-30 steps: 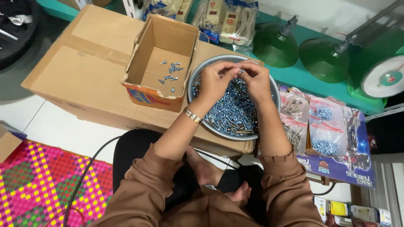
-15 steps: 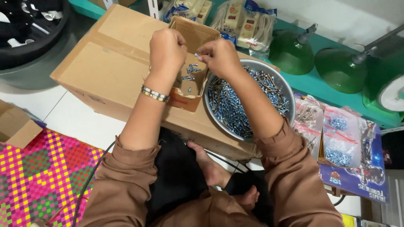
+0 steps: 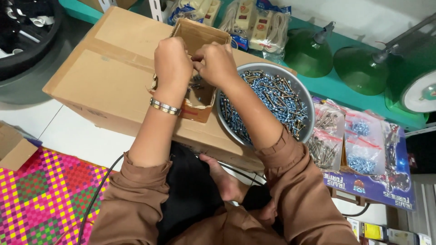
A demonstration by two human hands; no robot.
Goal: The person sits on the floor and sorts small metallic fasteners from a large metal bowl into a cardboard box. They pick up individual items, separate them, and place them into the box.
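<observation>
A pink woven mat (image 3: pixel 41 199) lies on the floor at the far left. Next comes a big cardboard box (image 3: pixel 109 77), which works as the surface. On it sits a small open box (image 3: pixel 200 38) with a few screws inside. The left hand (image 3: pixel 172 63) is curled over this small box (what it holds cannot be seen). The right hand (image 3: pixel 217 63) is just beside it, fingers pinched together. To the right is a round metal bowl (image 3: pixel 305 97) full of blue screws, then little bags of screws (image 3: pixel 347 140).
</observation>
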